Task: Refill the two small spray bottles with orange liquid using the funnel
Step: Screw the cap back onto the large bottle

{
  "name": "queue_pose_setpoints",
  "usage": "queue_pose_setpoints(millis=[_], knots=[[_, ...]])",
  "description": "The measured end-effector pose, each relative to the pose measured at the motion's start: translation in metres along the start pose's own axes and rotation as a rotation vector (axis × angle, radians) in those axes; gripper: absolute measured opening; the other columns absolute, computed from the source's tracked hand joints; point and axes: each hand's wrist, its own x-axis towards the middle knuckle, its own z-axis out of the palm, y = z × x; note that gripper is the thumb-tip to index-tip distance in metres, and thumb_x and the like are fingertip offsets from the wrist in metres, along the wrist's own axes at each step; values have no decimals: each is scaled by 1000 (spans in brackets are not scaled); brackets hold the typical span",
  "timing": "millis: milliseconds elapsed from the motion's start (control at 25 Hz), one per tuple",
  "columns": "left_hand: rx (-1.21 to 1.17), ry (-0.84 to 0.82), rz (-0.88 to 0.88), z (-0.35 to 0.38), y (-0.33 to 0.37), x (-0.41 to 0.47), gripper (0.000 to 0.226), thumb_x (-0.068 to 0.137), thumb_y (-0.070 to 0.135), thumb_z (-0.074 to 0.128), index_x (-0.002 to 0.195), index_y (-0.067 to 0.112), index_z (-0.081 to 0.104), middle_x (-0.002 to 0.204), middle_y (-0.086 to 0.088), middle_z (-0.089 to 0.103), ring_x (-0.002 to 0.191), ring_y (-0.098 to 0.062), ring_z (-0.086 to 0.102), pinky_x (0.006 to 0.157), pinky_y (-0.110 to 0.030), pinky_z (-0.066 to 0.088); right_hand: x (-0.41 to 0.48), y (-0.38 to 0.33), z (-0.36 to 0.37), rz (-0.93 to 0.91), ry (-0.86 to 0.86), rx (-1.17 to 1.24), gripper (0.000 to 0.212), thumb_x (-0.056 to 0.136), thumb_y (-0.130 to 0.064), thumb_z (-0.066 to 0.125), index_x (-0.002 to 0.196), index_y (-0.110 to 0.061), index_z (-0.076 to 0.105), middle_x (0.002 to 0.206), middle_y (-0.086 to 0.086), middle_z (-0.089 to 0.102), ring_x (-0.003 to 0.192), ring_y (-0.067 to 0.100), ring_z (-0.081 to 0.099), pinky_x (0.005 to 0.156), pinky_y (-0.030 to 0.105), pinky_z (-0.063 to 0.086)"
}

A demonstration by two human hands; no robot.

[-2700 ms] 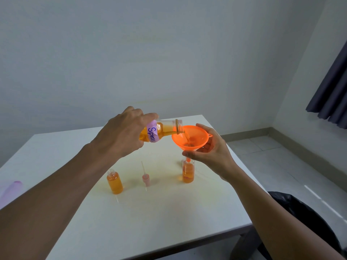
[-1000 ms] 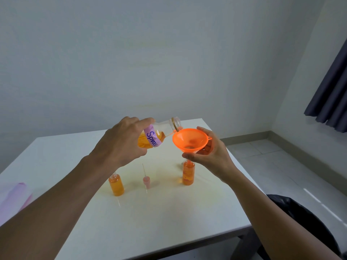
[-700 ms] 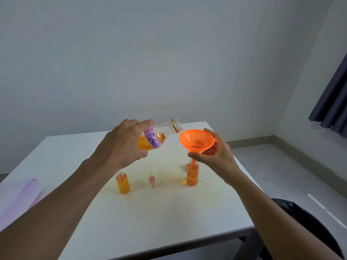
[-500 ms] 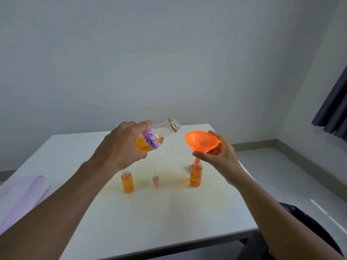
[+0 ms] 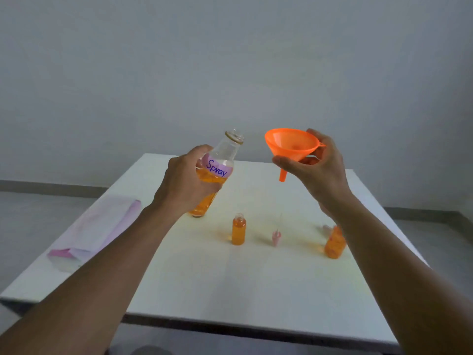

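Observation:
My left hand [image 5: 184,183] grips a clear bottle [image 5: 217,172] with a purple "Spray" label, nearly upright and partly full of orange liquid, its mouth uncapped. In my right hand [image 5: 317,170] is the orange funnel [image 5: 290,144], held in the air with its spout clear of any bottle. Two small uncapped spray bottles full of orange liquid stand on the white table [image 5: 230,283]: one in the middle [image 5: 238,231], one at the right [image 5: 334,243] partly behind my right forearm. A pink spray pump [image 5: 276,235] with its tube stands between them.
A pale pink paper bag [image 5: 99,226] lies on the table's left side. A second pink pump piece [image 5: 326,228] shows beside the right bottle. The near table edge runs across the bottom, and a grey wall stands behind the table.
The big bottle has tipped back from pouring to nearly upright. My right hand has lifted the funnel out of the right small bottle. The camera has swung, so the table shifted in view.

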Motion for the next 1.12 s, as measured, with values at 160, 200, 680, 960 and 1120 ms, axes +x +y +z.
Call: queue_pose_setpoints(millis=[160, 200, 680, 960, 1120], knots=[[-70, 110, -144, -8, -52, 17, 86, 63, 34, 90, 138, 31, 48, 119, 0, 64, 110, -23, 58, 83, -32, 50, 17, 13, 86, 81, -70, -10, 103, 64, -33, 96, 148, -23, 38, 124, -7, 52, 102, 8, 61, 87, 26, 51], [-88, 135, -170, -8, -64, 22, 85, 63, 33, 90, 137, 30, 49, 118, -1, 64, 109, -23, 58, 81, -30, 47, 21, 18, 107, 99, -90, -28, 101, 64, -33, 96, 147, -21, 39, 125, -7, 51, 105, 11, 59, 85, 26, 50], [-199, 200, -324, 20, -144, 51, 85, 64, 28, 91, 137, 27, 47, 126, -2, 63, 109, -18, 59, 79, -22, 44, 76, 77, 248, 352, -296, -449, 94, 65, -37, 93, 137, -9, 41, 118, 5, 47, 101, 19, 45, 79, 33, 48], [-241, 215, -309, 20, -152, 52, 84, 60, 29, 93, 132, 29, 49, 112, 7, 61, 97, -14, 56, 75, -21, 44, 74, 94, 272, 401, -356, -572, 96, 56, -44, 95, 132, -10, 47, 121, 10, 53, 108, 27, 61, 86, 39, 59], [-247, 207, -310, 21, -155, 53, 85, 60, 30, 93, 132, 30, 50, 106, 8, 58, 95, -14, 56, 75, -22, 44, 72, 95, 276, 413, -360, -607, 98, 54, -45, 96, 132, -10, 46, 120, 10, 53, 109, 30, 63, 89, 44, 60]])
